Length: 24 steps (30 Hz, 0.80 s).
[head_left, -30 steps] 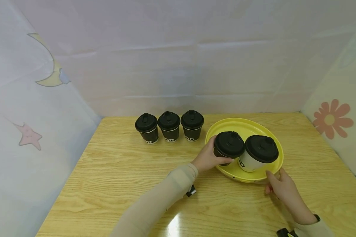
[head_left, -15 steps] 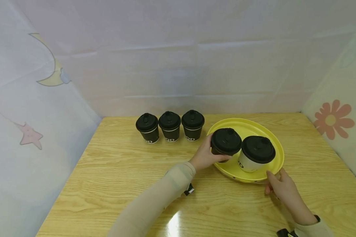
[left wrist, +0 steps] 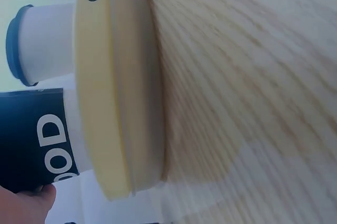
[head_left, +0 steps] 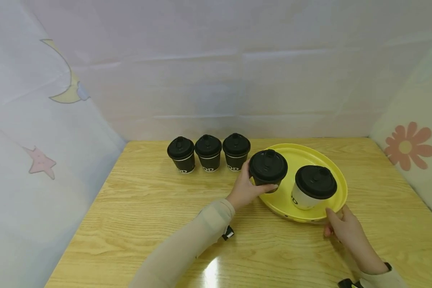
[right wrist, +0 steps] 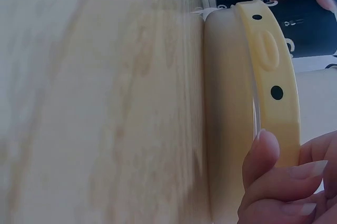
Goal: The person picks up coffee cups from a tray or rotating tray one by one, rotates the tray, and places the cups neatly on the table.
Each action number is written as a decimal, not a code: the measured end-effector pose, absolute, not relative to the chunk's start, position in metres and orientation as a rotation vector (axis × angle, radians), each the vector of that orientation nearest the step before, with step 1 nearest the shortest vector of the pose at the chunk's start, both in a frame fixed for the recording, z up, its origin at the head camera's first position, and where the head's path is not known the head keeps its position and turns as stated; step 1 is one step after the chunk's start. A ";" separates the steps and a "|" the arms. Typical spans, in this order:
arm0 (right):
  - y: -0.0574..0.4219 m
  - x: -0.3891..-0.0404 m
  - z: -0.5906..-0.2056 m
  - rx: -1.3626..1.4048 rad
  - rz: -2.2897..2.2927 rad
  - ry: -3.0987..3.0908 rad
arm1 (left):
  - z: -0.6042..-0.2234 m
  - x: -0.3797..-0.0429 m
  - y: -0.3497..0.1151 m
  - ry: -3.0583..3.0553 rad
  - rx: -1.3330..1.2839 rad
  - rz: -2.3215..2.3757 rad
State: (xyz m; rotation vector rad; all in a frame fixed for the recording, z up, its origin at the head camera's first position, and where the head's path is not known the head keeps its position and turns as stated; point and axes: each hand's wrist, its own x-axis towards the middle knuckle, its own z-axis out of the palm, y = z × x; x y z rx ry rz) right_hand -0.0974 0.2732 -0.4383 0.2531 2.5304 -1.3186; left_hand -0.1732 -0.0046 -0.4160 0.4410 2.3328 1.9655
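My left hand [head_left: 245, 188] grips a black paper cup [head_left: 268, 170] with a black lid, over the left side of a round yellow tray [head_left: 299, 150]. Lettering shows on this cup's side in the left wrist view. A white cup [head_left: 307, 196] with a black lid stands upright on the tray's right half, apart from the held cup. At the tray's front right edge, my right hand [head_left: 347, 230] pinches the rim; in the right wrist view the thumb and curled fingers [right wrist: 279, 182] lie around that rim.
Three black lidded cups, a left one [head_left: 181, 156], a middle one [head_left: 209, 154] and a right one [head_left: 236, 152], stand in a row at the back of the wooden table [head_left: 140, 224]. Patterned cloth [head_left: 201, 80] hangs behind and at both sides.
My left hand has moved the black cup left and slightly back, away from the white cup, toward the tray's left edge. My right hand keeps its hold on the rim.
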 end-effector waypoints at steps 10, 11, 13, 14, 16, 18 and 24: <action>0.272 -0.097 -0.437 0.260 -1.299 2.545 | -0.407 -0.170 -0.016 2.367 0.354 2.098; 0.272 -0.097 -0.437 0.252 -1.300 2.552 | -0.407 -0.169 -0.017 2.376 0.333 2.106; 0.273 -0.097 -0.438 0.236 -1.301 2.564 | -0.407 -0.169 -0.020 2.399 0.298 2.127; 0.273 -0.097 -0.439 0.233 -1.303 2.567 | -0.407 -0.169 -0.021 2.409 0.282 2.138; 0.273 -0.097 -0.439 0.234 -1.298 2.572 | -0.407 -0.169 -0.024 2.428 0.255 2.158; 0.273 -0.097 -0.439 0.237 -1.295 2.570 | -0.408 -0.168 -0.027 2.429 0.228 2.178; 0.273 -0.097 -0.439 0.256 -1.277 2.558 | -0.409 -0.165 -0.036 2.433 0.179 2.190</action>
